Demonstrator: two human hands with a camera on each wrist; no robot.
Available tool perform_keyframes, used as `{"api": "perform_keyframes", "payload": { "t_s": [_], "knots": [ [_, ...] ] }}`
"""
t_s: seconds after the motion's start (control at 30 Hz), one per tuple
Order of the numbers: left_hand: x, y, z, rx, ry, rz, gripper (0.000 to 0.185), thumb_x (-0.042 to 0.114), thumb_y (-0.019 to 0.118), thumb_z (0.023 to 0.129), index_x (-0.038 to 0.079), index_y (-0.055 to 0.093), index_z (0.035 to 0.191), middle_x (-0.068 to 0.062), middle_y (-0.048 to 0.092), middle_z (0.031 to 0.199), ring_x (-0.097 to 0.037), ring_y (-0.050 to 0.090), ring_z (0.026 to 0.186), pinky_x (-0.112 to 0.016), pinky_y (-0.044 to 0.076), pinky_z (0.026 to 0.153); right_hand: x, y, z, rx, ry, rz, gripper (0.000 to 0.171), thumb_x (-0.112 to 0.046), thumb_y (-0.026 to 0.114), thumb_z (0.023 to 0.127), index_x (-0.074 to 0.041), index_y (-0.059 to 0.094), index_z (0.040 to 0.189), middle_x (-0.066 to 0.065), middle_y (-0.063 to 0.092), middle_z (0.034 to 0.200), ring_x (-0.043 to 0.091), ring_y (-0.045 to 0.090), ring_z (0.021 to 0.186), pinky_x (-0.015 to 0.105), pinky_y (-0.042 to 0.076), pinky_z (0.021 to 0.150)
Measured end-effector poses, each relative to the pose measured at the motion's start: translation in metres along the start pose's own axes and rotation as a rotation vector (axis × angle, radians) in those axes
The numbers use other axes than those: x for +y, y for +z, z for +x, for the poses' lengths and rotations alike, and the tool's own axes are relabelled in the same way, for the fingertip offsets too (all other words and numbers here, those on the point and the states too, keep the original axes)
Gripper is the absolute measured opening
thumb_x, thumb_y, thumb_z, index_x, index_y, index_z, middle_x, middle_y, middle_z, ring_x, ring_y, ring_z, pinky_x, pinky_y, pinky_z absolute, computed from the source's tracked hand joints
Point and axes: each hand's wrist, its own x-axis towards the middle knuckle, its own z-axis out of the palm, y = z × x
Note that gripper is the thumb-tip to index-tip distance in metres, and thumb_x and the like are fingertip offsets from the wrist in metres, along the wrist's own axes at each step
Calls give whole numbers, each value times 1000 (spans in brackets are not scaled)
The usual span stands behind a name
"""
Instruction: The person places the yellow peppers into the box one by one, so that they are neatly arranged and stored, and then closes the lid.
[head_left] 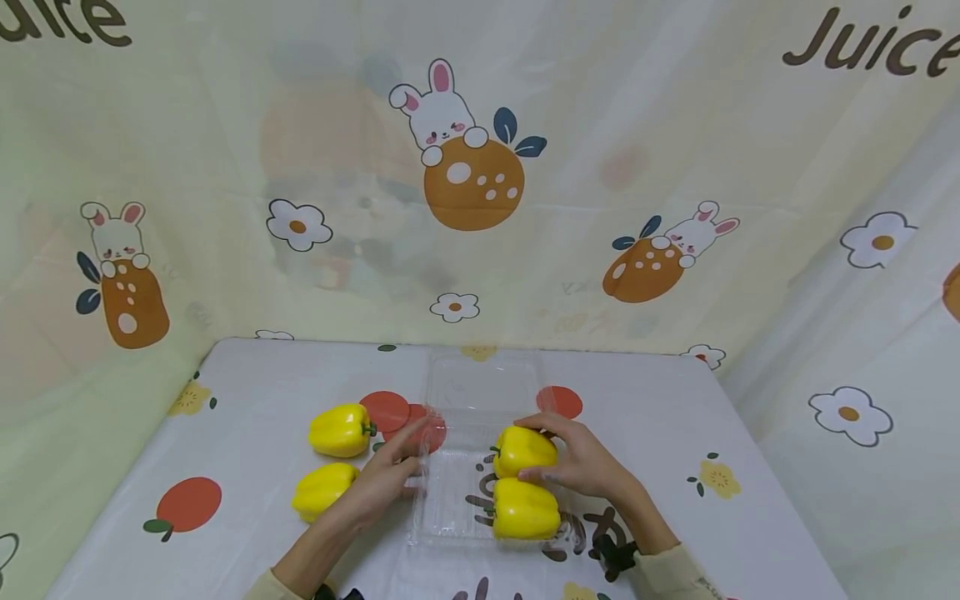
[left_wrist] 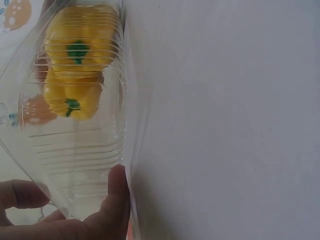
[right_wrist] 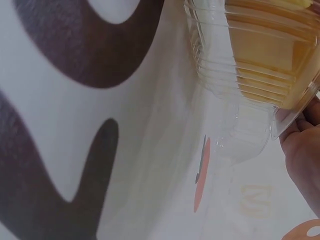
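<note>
Far pepper outside: a yellow bell pepper lies on the bench, well left of the clear tray, stem pointing toward it.

Near pepper outside: a second yellow pepper lies left of the tray too, closer to the person, just beside the left wrist.

Left hand: the left hand is at the tray's left edge. Its grip is loose, fingers fairly straight, fingertips touching the clear wall; the left wrist view shows the thumb pressed against the ribbed plastic.

Tray: a clear plastic clamshell near the middle of the bench, lid laid open flat on the tray's far side.

Peppers inside: two yellow peppers sit in the tray's right half, one behind the other, touching. The far one is under the right hand; the near one lies at the tray's front right corner. Through the wall, the left wrist view shows both with green stems.

Right hand: the right hand is at the tray's right side, grip curled round the far pepper, fingers over its top and thumb at its near side.

Backdrop: a cloth printed with rabbits, oranges and flowers hangs behind the tray.
</note>
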Motion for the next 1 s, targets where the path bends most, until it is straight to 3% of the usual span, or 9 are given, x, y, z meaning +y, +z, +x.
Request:
{"api": "perform_keyframes", "payload": {
  "t_s": [0.57,0.87,1.0],
  "knots": [
    [0,0,-1,-4,4,8,66,6,47,104,30,38,165,-26,46,157,-35,59,120,-44,61,96,-4,4,-2,17,26,29,64,-37,91,83,-22,66,139,-5,68,137,13,62,109,34,57,100],
    [-1,0,0,-7,4,9,66,6,47,105,30,37,165,-26,45,158,-35,59,120,-43,61,95,-4,5,-1,43,20,4,61,-36,91,83,-20,69,137,1,61,142,21,61,123,49,56,109],
    [-1,0,-1,-12,9,4,66,5,47,105,29,36,166,-27,44,158,-34,58,119,-41,60,93,-4,6,0,39,22,5,61,-37,90,84,-19,69,138,2,62,141,23,61,122,50,56,109]
  ]
}}
